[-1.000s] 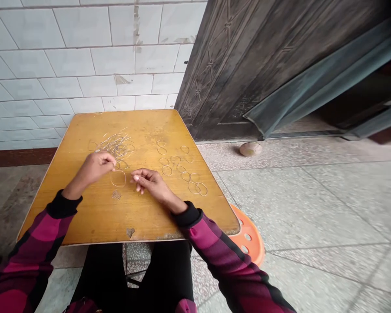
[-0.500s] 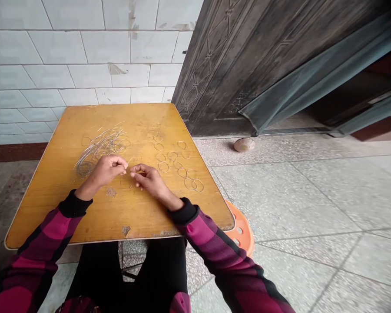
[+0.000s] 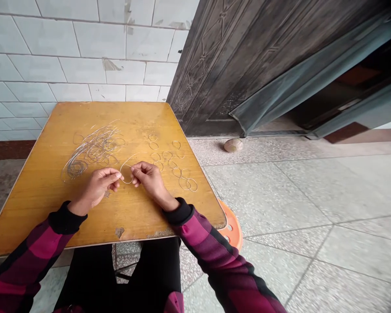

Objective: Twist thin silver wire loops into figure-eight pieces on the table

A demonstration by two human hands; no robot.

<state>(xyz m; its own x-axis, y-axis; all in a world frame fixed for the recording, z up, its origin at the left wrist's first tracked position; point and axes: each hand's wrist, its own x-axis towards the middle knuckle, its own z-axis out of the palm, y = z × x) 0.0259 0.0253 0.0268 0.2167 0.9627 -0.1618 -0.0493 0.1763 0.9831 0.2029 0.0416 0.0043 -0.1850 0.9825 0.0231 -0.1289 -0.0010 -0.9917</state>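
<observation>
A thin, pale wire (image 3: 127,182) curves into a loop between my two hands above the wooden table (image 3: 143,213). My left hand (image 3: 99,186) pinches it between thumb and fingertips. On the other side, my right hand (image 3: 150,179) is closed on the same wire, and a loose end arcs up and to the right behind the fingers. Beyond my left hand lies a tangled bundle of wires (image 3: 93,145), with coils at its near end. Several bent wire rings (image 3: 188,184), some touching or overlapping, are spread on the table to the right of my right hand.
A white tiled wall (image 3: 71,71) stands behind the table. Under the right table edge an orange stool (image 3: 233,226) sticks out. A dark carved door (image 3: 211,74) with a grey-green curtain (image 3: 280,91) is at the right, and a rounded stone-like object (image 3: 233,145) lies on the floor.
My left hand has moved down and turned, and the curved wire now shows clearly between both hands. My right hand's fingers have closed on it. The view has shifted slightly right.
</observation>
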